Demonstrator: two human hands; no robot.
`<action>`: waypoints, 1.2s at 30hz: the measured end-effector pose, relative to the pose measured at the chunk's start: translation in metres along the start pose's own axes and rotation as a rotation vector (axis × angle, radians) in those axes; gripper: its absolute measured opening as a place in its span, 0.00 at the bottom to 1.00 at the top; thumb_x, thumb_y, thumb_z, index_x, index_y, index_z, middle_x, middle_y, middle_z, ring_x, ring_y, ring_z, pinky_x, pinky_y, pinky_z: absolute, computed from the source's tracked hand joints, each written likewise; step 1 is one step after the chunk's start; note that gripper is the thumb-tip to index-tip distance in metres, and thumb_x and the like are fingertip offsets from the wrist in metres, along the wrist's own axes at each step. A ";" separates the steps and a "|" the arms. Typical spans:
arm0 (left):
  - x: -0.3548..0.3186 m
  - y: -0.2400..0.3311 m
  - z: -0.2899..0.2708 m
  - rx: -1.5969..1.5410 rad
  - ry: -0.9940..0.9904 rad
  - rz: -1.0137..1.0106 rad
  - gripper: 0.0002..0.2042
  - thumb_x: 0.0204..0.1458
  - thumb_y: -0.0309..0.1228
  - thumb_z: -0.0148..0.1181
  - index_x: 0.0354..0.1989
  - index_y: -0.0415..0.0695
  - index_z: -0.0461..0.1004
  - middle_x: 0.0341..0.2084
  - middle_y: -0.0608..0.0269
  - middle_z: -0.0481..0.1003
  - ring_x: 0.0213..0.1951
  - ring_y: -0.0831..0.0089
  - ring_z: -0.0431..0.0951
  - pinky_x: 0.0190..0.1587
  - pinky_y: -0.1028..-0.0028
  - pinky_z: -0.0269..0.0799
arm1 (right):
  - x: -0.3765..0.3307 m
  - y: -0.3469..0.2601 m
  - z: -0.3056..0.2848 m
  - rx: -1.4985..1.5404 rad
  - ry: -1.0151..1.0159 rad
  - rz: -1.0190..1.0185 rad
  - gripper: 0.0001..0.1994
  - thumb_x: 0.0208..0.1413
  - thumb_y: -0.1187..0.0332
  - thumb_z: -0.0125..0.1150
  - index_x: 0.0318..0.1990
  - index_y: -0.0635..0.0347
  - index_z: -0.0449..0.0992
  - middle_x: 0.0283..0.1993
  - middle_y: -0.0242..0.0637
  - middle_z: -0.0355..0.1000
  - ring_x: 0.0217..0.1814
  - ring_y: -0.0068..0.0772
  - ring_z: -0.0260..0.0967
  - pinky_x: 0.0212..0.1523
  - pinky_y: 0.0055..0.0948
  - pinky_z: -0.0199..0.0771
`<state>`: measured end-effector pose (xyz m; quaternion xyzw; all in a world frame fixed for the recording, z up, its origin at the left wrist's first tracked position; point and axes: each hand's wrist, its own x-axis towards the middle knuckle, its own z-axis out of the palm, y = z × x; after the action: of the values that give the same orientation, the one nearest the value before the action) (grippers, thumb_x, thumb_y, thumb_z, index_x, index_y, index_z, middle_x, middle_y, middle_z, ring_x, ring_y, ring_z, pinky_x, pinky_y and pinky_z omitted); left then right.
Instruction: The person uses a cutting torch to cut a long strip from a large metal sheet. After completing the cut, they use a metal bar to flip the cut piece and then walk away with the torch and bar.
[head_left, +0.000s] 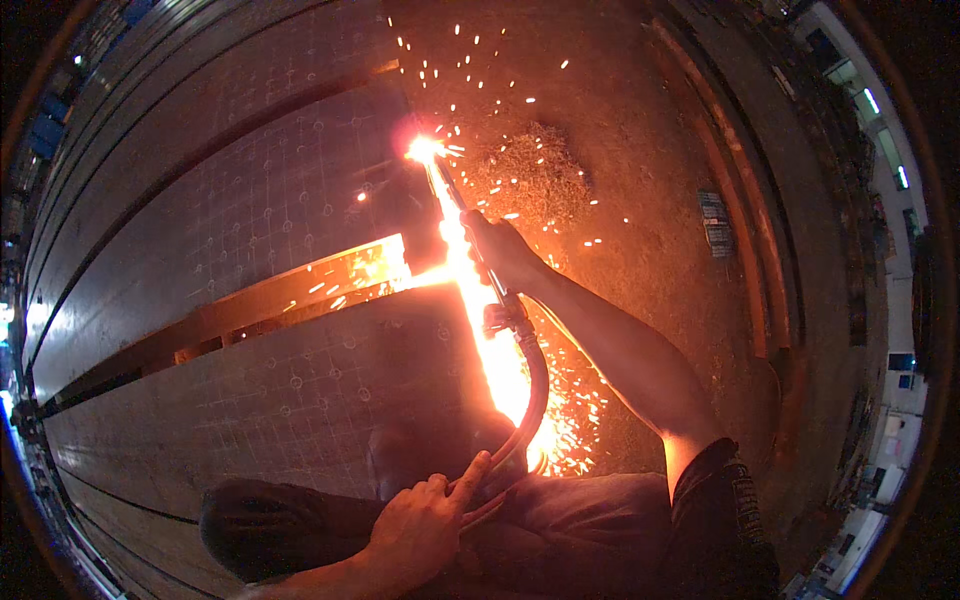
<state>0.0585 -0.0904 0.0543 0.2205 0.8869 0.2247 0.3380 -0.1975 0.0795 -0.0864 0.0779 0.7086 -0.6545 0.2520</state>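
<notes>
My right hand is wrapped round the body of a cutting torch, whose tip burns with a bright flare at the right edge of a dark steel plate. The plate carries a grid of lines and small circles. From the torch's near end a reddish hose curves down to my lap. My left hand rests there, fingers closed round the hose, its index finger lying along it. A blinding streak of glare runs beside the torch and hides part of it.
Sparks fly beyond the tip and fall right of the plates. A glowing slot separates the far plate from a nearer marked plate. On the brown floor lie a rough heap of debris, a small grey ribbed piece and long beams.
</notes>
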 end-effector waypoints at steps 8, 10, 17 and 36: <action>0.000 0.000 0.001 -0.006 -0.002 -0.001 0.40 0.46 0.28 0.61 0.70 0.48 0.51 0.28 0.53 0.70 0.29 0.59 0.75 0.33 0.62 0.75 | 0.004 0.007 -0.011 -0.133 -0.070 0.007 0.25 0.61 0.45 0.41 0.30 0.59 0.69 0.18 0.32 0.61 0.18 0.24 0.62 0.20 0.31 0.66; -0.001 0.000 0.001 -0.015 0.011 0.003 0.40 0.46 0.27 0.61 0.70 0.48 0.51 0.28 0.53 0.71 0.29 0.59 0.75 0.33 0.62 0.76 | 0.001 -0.005 -0.005 -0.288 -0.010 -0.015 0.25 0.61 0.44 0.41 0.32 0.61 0.68 0.17 0.33 0.61 0.19 0.25 0.63 0.20 0.31 0.66; 0.001 0.003 -0.004 -0.021 -0.064 -0.034 0.39 0.47 0.27 0.60 0.71 0.49 0.50 0.29 0.53 0.71 0.30 0.57 0.76 0.33 0.61 0.75 | 0.004 0.009 -0.006 0.010 -0.016 0.058 0.23 0.59 0.44 0.46 0.32 0.59 0.68 0.23 0.31 0.62 0.18 0.23 0.60 0.20 0.30 0.66; -0.001 0.001 -0.002 -0.004 -0.053 -0.017 0.40 0.48 0.24 0.57 0.71 0.50 0.49 0.29 0.52 0.71 0.30 0.56 0.76 0.34 0.60 0.76 | 0.003 0.006 -0.004 -0.031 0.023 0.131 0.25 0.58 0.46 0.44 0.34 0.63 0.69 0.24 0.34 0.64 0.19 0.27 0.62 0.20 0.33 0.67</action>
<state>0.0582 -0.0907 0.0564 0.2181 0.8790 0.2177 0.3638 -0.1982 0.0837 -0.0929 0.1276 0.7149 -0.6246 0.2872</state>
